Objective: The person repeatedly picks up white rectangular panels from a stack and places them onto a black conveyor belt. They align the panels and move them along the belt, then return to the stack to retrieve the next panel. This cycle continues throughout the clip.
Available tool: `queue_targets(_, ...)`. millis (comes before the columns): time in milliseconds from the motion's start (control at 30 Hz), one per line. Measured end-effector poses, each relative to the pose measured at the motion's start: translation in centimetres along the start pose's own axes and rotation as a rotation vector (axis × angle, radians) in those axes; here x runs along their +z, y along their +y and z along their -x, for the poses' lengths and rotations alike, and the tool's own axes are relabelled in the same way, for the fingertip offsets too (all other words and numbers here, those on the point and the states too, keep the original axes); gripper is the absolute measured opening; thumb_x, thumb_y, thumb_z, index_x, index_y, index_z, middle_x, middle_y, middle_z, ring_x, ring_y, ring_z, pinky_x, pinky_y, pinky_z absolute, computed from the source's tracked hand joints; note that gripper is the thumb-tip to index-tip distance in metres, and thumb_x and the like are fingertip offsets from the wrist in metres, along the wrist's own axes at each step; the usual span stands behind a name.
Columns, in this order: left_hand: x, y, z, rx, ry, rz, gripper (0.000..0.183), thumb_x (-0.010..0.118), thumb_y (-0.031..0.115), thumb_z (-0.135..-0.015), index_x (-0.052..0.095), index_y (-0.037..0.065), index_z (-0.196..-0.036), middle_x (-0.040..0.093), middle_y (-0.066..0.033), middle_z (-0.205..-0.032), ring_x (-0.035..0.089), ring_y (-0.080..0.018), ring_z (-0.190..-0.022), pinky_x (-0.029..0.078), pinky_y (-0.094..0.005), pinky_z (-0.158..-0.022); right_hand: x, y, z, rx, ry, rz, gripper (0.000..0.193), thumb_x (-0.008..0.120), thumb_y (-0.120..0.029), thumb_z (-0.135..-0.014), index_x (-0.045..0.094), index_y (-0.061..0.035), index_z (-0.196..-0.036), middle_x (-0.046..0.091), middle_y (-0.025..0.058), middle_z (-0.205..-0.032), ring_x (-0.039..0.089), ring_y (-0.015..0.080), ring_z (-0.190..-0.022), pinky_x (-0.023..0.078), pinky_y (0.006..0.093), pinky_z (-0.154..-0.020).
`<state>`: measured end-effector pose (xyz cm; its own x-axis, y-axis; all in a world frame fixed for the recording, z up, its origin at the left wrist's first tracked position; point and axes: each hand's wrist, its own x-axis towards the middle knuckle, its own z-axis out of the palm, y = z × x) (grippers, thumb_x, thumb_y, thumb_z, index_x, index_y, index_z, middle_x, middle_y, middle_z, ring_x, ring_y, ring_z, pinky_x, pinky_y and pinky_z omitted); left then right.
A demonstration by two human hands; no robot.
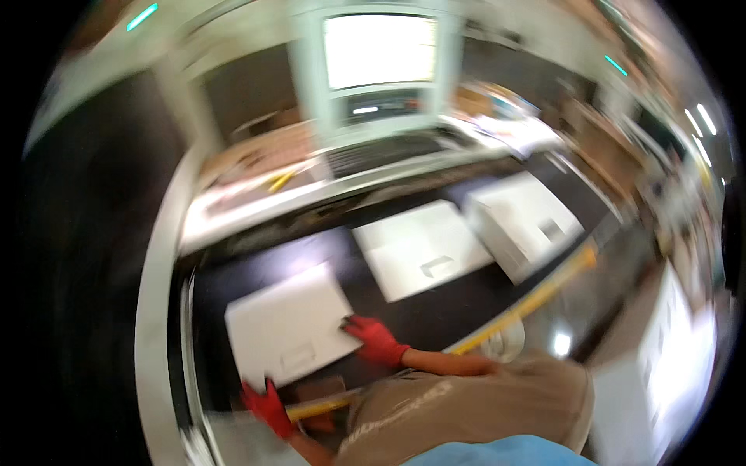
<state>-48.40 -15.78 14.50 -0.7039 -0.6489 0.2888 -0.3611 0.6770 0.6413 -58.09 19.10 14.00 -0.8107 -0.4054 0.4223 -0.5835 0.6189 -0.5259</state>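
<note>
A flat white box [287, 322] lies on the black belt [435, 322] at the left, with a small rectangular outline near its front edge. My right hand [379, 342], in a red glove with dark fingertips, grips its right edge. At its near left corner, my left hand [268, 410] in a matching glove has its fingertips against the edge. The box sits between both hands. Motion blurs the picture, and the undersides of the fingers are hidden.
Two more white boxes, a middle one [420, 245] and a thicker right one [528, 221], stand along the belt. A yellow rail [536, 299] edges the near side. Beyond are a keyboard [385, 155], a lit monitor [381, 50] and yellow-handled tools [281, 180].
</note>
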Motion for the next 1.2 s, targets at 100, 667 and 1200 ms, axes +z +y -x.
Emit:
queue_targets(100,0.1,-1.8,3.6,-0.105,0.105,0.122,0.072,0.082,0.031,-0.086,0.053,0.005,-0.147,0.059,-0.0211,-0.143,0.056,-0.0398,-0.132,0.044,-0.0507,-0.111,-0.7,-1.4,0.4,0.026,-0.103,0.061,0.065,0.073,-0.006,-0.071,0.065,-0.0089,-0.135,0.057,0.0240,-0.142,0.052,0.0438,-0.134,0.043,0.0499,-0.112)
queue_targets(667,-10.8,-18.5,42.7,-1.698,0.303,-0.317,0.131,0.085,0.064,-0.069,0.017,0.006,-0.165,0.024,-0.0317,-0.165,0.025,-0.0518,-0.151,0.023,-0.0649,-0.121,5.8,3.8,-2.7,-0.801,-0.552,-0.290,0.048,0.073,-0.003,-0.084,0.064,0.0017,-0.130,0.062,0.0230,-0.132,0.060,0.0421,-0.121,0.047,0.0499,-0.106)
queue_targets(1200,-1.0,-23.7,52.8,-2.034,0.355,-0.925,0.064,0.051,0.020,-0.099,0.034,0.003,-0.159,0.031,-0.0353,-0.161,0.037,-0.0549,-0.144,0.032,-0.0629,-0.117,12.3,-2.0,0.1,-0.880,-0.656,-0.545,0.044,0.075,-0.006,-0.085,0.067,0.0009,-0.128,0.067,0.0230,-0.126,0.064,0.0393,-0.115,0.049,0.0468,-0.103)
